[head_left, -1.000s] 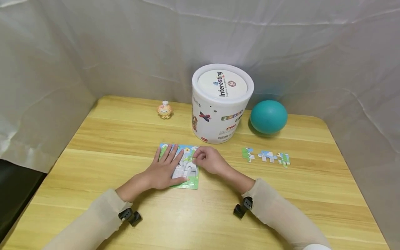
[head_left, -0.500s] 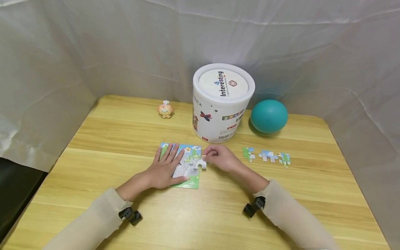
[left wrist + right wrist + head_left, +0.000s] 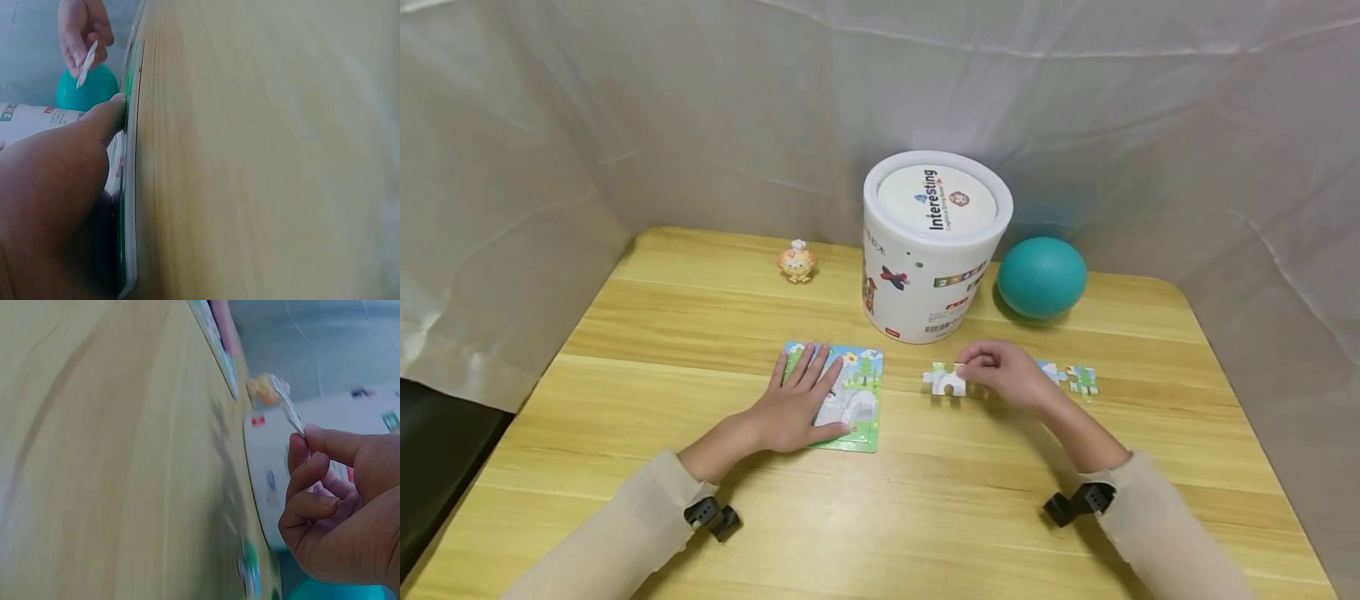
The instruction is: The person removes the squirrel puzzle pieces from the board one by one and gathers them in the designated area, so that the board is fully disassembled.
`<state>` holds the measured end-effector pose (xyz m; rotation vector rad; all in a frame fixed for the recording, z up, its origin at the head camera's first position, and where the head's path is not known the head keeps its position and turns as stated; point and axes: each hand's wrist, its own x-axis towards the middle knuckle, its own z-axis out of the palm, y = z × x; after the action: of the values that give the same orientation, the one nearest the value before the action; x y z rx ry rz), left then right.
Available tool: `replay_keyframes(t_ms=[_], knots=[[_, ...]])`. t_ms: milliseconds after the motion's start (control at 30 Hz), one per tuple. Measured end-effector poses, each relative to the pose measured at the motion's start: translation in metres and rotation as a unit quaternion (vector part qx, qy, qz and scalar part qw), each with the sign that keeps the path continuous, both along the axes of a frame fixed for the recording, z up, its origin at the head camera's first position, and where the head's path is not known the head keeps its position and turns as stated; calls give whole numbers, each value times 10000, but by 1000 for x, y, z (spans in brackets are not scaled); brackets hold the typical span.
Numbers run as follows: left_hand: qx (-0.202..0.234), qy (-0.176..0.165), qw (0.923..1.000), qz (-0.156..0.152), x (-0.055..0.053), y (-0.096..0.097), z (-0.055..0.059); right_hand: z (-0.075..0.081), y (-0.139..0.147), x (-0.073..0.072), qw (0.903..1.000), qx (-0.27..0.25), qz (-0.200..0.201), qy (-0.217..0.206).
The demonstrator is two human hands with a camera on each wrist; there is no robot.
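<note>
Held piece: the puzzle piece was over the board a second ago and sliding off its edge half a second ago; now it's up off the counter, just left of the right hand
Right hand: the right hand has swung away from the board toward the loose pieces; thumb and index finger pinch the piece by its edge, other fingers curled in
Left hand: the left hand hasn't budged; palm down, fingers spread, thumb out to the side, pressed flat on the board
Puzzle board: one board, right under the left hand, partly covered by it
Piece count: one pinched; two loose ones show past the right hand in the head view; the third from earlier is blocked by that hand from there
Other stuff: one white bucket, beyond and between the hands; one teal ball beyond the right hand; one little figurine past the left fingertips
Wrist cams: two, one per wrist; both forearms reach in, beige sleeves on
</note>
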<state>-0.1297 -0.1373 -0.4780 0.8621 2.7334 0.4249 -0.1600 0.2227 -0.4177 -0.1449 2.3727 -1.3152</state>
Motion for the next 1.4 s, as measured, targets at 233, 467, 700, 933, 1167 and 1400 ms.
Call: replay_keyframes(t_ms=[233, 467, 700, 933, 1167, 1400], knots=[[-73, 36, 10000, -31, 0, 0, 0, 6, 53, 13, 10000, 16, -60, 67], [45, -62, 10000, -60, 1, 0, 4, 5, 109, 29, 9998, 71, -148, -66], [-25, -82, 10000, -33, 2, 1, 7, 0, 158, 45, 9991, 389, -179, -60], [51, -41, 10000, -34, 2, 1, 5, -7, 182, 53, 9969, 687, -374, -88], [135, -26, 9999, -98, 1, -1, 2, -14, 186, 52, 9942, 979, -441, 91], [53, -41, 10000, -61, 2, 0, 6, -16, 186, 53, 9910, 1243, -404, 279]])
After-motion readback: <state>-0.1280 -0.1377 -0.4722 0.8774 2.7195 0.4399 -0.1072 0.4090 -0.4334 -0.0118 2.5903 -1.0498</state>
